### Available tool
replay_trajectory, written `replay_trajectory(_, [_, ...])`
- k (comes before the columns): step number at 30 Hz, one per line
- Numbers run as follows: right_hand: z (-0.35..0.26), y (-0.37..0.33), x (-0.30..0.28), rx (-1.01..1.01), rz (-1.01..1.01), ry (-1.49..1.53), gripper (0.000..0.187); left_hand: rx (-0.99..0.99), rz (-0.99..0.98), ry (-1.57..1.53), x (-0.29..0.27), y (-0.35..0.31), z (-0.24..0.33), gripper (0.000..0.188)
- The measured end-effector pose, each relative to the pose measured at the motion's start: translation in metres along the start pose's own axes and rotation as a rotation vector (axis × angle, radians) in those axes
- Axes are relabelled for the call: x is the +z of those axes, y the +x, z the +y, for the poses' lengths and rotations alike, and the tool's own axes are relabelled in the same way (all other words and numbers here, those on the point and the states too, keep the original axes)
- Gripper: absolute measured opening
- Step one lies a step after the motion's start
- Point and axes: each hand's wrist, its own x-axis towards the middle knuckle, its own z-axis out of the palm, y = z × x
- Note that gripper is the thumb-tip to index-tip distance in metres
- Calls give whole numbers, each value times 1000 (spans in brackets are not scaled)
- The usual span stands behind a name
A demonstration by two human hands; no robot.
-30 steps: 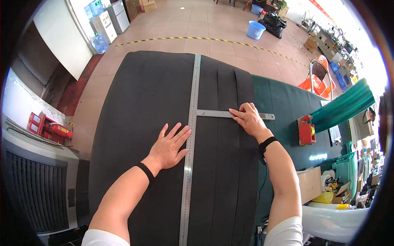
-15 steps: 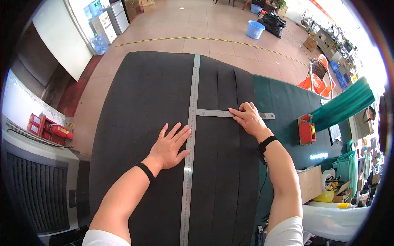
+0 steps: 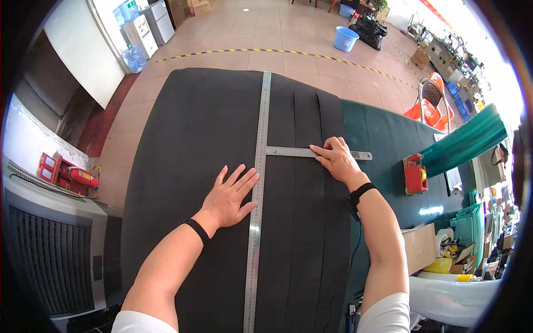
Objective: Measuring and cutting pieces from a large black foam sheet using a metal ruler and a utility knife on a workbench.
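Note:
A large black sheet (image 3: 183, 127) of foam-like material covers the table, its right part cut or folded into long strips (image 3: 308, 222). Down the sheet runs a long steel ruler (image 3: 254, 244). My left hand (image 3: 229, 198) lies flat with spread fingers on the sheet, its fingertips and thumb at the long ruler's left edge. Crosswise over the strips lies a short steel ruler (image 3: 286, 151), its left end against the long ruler. My right hand (image 3: 336, 159) grips the short ruler near its middle, fingers pressed together on it. Both wrists wear black bands.
A dark green mat (image 3: 377, 133) shows at the right, with a red tape dispenser (image 3: 414, 175) and a green film roll (image 3: 466, 140) on it. An air cooler (image 3: 53, 250) stands close at left, below a red fire extinguisher (image 3: 78, 176). A clear plastic roll (image 3: 461, 299) sits at lower right.

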Motion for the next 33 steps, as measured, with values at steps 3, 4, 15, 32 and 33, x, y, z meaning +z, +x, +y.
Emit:
replay_trajectory(3, [0,0,0,5,-6,-6,34,1,6,-12,1,0,-1,71])
replay_trajectory(4, [0,1,1,5,-6,-5,34,0,5,-12,0,0,-1,71])
replay_trajectory(15, [1,2,0,25,-25,-3,34,2,21,-22,1,2,-2,71])
replay_trajectory(32, [3,-9,9,-63,49,8,38,8,12,-17,6,-5,-1,71])
replay_trajectory(33, [2,-10,8,-86,90,-29,37,22,44,-16,8,-3,-5,70])
